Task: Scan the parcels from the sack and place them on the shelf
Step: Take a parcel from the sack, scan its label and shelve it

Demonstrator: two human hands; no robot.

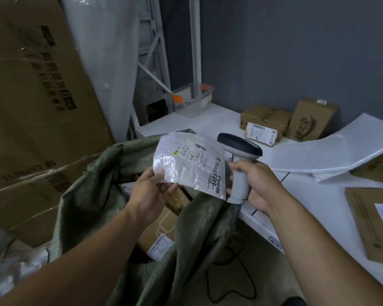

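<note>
My left hand (152, 191) pinches the lower left corner of a flat white plastic parcel (190, 162), its printed label facing up, above the open green sack (93, 195). Just right of the parcel, my right hand (252, 180) grips the grey handle of a barcode scanner (239, 151). The scanner's dark head sits level with the parcel's upper right edge. Brown cardboard boxes (161, 226) lie inside the sack. The white shelf (208, 118) runs behind and to the right.
On the shelf stand two small cardboard boxes (263, 124), a clear plastic tub (192, 100), a long white flat parcel (332, 153) and a flat brown box (374, 221). Large wrapped cartons (35, 96) fill the left side. A black cable (241, 272) trails on the floor.
</note>
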